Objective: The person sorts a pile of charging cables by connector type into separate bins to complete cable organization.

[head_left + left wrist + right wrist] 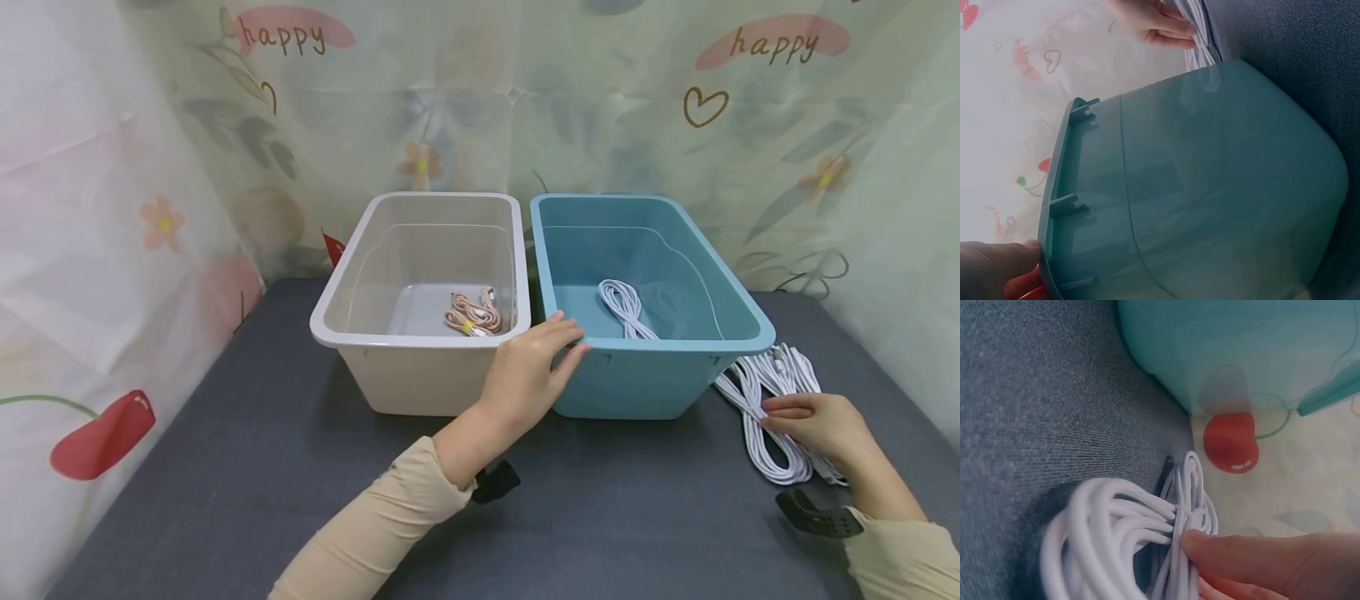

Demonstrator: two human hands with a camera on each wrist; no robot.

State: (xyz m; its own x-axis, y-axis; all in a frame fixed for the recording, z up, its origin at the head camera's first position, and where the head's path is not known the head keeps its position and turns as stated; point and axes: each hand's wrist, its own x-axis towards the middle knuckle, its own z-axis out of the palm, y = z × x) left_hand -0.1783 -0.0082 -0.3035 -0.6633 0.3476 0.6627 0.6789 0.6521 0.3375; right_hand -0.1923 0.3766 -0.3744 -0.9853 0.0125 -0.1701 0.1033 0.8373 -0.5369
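Note:
At the near left corner of the blue bin point(652, 379), my left hand point(528, 367) holds the rim between thumb and fingers. The left wrist view shows the thumb against the rim point(1047, 250), the fingers partly hidden. On the right, my right hand point(817, 425) pinches a coiled white cable point(772, 450) lying beside the blue bin. Its thumb presses the tied middle of the coil point(1185, 525) in the right wrist view; the other fingers are mostly hidden. Another white cable coil point(783, 367) lies against it. Inside the blue bin rests a white cable bundle point(622, 304).
A beige bin point(420, 375) stands left of the blue one, holding pinkish-tan cable bundles point(474, 315) with a yellow tie. Both bins sit on a dark grey tabletop point(300, 467). A printed curtain point(480, 108) hangs close behind them and along the sides.

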